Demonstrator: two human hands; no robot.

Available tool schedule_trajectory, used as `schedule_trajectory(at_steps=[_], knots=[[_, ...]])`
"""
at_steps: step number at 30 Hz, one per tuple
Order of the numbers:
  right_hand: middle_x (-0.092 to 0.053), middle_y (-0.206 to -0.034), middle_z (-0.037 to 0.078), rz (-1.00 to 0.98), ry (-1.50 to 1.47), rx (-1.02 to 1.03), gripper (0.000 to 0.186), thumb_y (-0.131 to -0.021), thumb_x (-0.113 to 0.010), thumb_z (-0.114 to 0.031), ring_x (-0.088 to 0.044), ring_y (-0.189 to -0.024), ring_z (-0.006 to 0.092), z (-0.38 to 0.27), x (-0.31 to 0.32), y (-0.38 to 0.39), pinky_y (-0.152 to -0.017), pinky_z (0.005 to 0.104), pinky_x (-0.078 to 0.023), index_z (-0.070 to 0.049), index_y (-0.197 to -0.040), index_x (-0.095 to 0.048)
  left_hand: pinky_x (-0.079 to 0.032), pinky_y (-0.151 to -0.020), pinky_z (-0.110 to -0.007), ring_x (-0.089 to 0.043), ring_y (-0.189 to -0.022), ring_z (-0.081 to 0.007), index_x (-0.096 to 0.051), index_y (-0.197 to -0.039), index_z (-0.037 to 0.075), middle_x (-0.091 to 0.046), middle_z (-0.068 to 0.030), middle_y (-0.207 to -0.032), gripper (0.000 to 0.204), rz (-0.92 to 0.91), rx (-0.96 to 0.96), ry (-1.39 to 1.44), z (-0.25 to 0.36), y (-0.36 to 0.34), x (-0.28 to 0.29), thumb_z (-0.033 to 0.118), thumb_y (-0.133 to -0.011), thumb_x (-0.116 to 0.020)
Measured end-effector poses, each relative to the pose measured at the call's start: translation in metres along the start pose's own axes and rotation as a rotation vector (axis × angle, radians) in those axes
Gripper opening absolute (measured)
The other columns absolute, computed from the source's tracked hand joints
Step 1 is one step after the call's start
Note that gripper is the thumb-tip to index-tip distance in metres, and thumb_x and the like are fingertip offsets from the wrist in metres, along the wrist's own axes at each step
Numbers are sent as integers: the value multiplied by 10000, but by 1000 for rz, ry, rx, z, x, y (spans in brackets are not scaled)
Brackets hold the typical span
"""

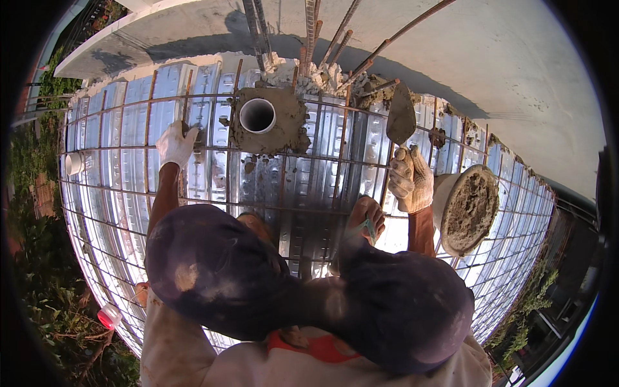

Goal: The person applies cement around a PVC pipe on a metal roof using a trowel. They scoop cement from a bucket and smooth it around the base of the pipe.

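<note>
My right hand point(411, 179), in a pale knit glove, is closed round the handle of a pointed trowel point(401, 116). The trowel's mortar-smeared blade points away from me, above the rebar grid. Beside that hand a round bucket point(440, 198) of grey mortar point(474, 209) stands tilted in the view. My left hand point(175, 145), gloved too, reaches to a rebar rod on the ribbed metal decking; its thumb stands apart from the fingers, whose tips are partly hidden. Between my hands a white plastic pipe point(273, 119) rises from a patch of wet mortar point(292, 132).
The rebar grid point(309, 156) spans the shiny decking point(132, 169). Upright rebar point(310, 32) sticks up by broken concrete point(280, 69) at the pale wall point(496, 51). Two pipe stubs, one white point(75, 164) and one with red point(108, 317), stand at left. My sandalled foot point(366, 219) is among the bars.
</note>
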State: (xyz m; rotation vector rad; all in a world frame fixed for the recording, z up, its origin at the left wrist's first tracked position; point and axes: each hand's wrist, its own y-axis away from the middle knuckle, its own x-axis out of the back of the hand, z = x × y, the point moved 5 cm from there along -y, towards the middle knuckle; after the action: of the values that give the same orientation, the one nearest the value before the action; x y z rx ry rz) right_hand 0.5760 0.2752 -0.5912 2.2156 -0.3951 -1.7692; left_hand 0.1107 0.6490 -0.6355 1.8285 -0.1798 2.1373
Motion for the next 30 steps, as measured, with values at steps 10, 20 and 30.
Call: schedule_trajectory(at_steps=[10,20,30], knots=[[-548,-857,10,43,-100,-162,456,-1178,-440,-416,-469,-558,73,-23,29,-71,-445,272,-384,1,-1248,-613,-523,-893,-502,-698,-984,-404,-683,-1047,21,-725,-199,-1024,456,-44,-9,-18,-2,-4,-10,466,-956,-728],[-521,-825,-9,47,-157,-149,390,-1170,-452,-352,-441,-527,50,-36,25,-64,-427,250,-381,14,-1209,-581,-523,-896,-513,-703,-996,-405,-687,-1050,27,-730,-212,-1039,437,-68,18,2,0,-2,-4,449,-948,-731],[-588,-827,11,132,-125,-306,390,-1140,-498,-345,-483,-530,71,-62,62,-80,-428,256,-390,22,-1212,-612,-541,-951,-523,-725,-1035,-439,-707,-1065,19,-756,-237,-1056,427,-41,11,-12,8,-2,0,423,-936,-746]])
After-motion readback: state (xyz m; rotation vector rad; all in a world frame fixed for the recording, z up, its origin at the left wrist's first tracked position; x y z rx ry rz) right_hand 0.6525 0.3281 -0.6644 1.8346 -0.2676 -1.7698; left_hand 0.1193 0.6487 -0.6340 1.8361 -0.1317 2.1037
